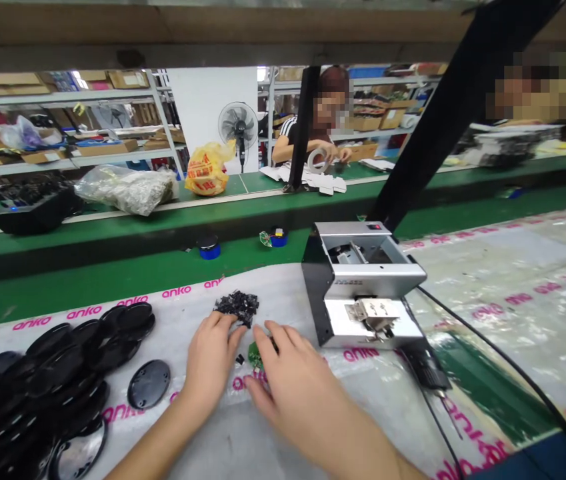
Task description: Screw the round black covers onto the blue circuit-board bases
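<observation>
My left hand (211, 357) is at the near edge of a small heap of tiny black parts (239, 305), its fingertips touching the heap and its thumb a little apart. My right hand (295, 373) hovers with spread fingers over a small green circuit board (255, 357), which shows between thumb and index finger and is partly covered by the fingers. One or two loose black pieces (239, 359) lie between my hands. To the left is a round black plastic cover (149, 384), apart from a large pile of similar covers (57, 360).
A silver bench machine (367, 280) with a cable (493, 363) stands right of my hands. Blue round parts (209, 249) sit on the green bench behind. Beyond are a yellow bag (207, 170), a clear bag (125, 189) and a person handling a tape roll (317, 160). A dark post (443, 113) slants overhead.
</observation>
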The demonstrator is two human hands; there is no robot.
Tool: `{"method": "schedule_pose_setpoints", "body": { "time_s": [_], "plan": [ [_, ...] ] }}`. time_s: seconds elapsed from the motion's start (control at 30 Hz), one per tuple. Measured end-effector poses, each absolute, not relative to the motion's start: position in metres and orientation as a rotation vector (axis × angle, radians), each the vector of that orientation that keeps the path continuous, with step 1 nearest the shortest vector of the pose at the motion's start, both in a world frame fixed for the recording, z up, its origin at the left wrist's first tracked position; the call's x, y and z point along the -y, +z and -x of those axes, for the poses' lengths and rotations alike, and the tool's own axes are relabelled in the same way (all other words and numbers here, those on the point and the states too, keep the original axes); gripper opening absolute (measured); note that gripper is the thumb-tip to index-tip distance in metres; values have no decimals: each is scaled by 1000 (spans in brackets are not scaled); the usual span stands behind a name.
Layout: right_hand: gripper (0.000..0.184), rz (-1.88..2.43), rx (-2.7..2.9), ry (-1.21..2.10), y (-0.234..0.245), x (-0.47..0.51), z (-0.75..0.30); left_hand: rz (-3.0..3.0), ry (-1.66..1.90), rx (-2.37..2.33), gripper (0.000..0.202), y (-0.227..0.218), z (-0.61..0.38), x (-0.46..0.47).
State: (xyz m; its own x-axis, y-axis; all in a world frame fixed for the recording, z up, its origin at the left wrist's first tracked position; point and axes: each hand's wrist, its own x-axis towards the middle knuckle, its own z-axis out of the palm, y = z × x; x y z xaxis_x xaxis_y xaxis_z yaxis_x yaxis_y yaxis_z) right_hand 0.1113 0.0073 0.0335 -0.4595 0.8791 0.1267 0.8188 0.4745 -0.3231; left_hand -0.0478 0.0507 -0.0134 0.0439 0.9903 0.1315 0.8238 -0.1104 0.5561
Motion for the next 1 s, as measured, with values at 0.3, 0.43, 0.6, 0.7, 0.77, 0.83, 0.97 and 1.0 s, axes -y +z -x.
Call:
{"method": "schedule_pose_setpoints", "body": {
  "time_s": [0.3, 0.43, 0.6, 0.7, 0.77, 0.83, 0.97, 1.0],
  "plan": [
    [13, 1455, 2537, 438, 52, -13, -118, -1813, 864, -1708, 16, -9, 57, -57],
    [32, 1365, 2500, 647, 59, -17, -132, -1599, 955, -1624, 15, 0, 64, -53],
    [34, 1190, 2268, 979, 48, -24, -133, -1254, 962, -1351, 19, -2, 70, -39],
    [36, 1048, 2326, 977, 45, -23, -135, -1079, 958, -1223, 25, -8, 73, -35],
    [38, 1042, 2369, 919, 44, -22, -138, -951, 963, -1163, 26, -10, 75, -34],
    [39, 1081, 2378, 857, 41, -23, -140, -782, 950, -1075, 26, -9, 77, -35],
    [44, 1098, 2295, 778, 33, -27, -140, -556, 928, -960, 24, -6, 76, -36],
    [43, 1095, 2252, 780, 32, -28, -140, -546, 928, -962, 24, -6, 75, -36]
  ]
}}
